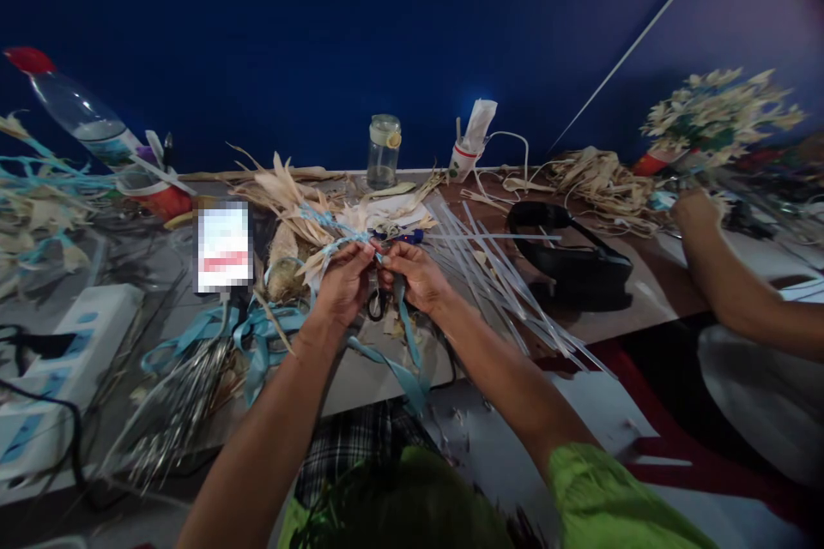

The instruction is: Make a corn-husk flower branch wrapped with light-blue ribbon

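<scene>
Over by the left forearm, a loose heap of shiny light-blue ribbon (257, 352) lies on the grey counter (354, 392); I'd watch that its loops don't snag. Beyond the left hand (346, 281) spread the pale, papery dried husks (283, 193), which look brittle to me, so a light touch suits them. The narrow light-blue ribbon strip (400, 306) is at the middle, right in front of the person, caught between the fingertips, its tail trailing down toward the near edge. Steady tension and small turns would likely keep it flat. To the right lie translucent straight plastic rods (502, 274), best left outside the elbow's path.

As for pose, the left forearm angles inward, its grip closed, thumb against finger, on the strip. The right hand (415, 274) mirrors it, also pinching the strip, nearly touching the left. Whether a stem sits inside, I cannot tell.
</scene>
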A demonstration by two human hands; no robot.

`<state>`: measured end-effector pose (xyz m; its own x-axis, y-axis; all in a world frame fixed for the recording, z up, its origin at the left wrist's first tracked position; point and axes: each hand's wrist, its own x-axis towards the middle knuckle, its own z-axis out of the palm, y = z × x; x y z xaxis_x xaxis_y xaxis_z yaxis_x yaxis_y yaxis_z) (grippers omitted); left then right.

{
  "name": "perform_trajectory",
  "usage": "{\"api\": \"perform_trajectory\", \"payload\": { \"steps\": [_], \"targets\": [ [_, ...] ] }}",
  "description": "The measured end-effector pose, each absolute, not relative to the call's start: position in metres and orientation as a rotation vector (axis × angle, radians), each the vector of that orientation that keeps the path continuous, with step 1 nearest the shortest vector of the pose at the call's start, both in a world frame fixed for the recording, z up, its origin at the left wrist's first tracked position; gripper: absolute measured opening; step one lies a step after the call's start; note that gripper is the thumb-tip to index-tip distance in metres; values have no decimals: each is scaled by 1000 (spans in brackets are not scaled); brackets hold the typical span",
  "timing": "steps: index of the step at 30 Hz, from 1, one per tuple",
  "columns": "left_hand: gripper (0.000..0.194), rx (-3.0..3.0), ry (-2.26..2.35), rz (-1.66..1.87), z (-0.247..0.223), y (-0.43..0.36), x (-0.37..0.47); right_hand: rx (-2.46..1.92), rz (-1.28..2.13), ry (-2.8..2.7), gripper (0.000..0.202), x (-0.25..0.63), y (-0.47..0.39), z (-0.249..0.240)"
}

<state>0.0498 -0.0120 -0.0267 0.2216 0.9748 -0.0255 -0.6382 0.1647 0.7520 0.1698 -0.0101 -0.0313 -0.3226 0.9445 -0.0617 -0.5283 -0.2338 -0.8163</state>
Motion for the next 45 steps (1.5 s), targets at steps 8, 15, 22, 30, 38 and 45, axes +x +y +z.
{"api": "perform_trajectory", "payload": {
  "steps": [8,15,22,30,38,45],
  "targets": [
    [19,705,805,1227,-24,-9,43,-858,1840,-892,34,178,-4,-38],
    [24,778,900,1149,-25,-9,39,-851,1876,-986,35,186,-1,-37],
    [23,963,1064,1149,-23,-8,40,-851,1828,-1059,34,185,-1,-39],
    [19,1061,1082,1133,-30,-10,38,-921,1765,-1140,34,188,1,-40],
    [17,1146,1112,1080,-29,-8,37,-943,1819,-1094,35,189,2,-40],
    [23,1384,1305,1172,-22,-7,38,-1158,1331,-1497,24,186,1,-46]
  ]
}}
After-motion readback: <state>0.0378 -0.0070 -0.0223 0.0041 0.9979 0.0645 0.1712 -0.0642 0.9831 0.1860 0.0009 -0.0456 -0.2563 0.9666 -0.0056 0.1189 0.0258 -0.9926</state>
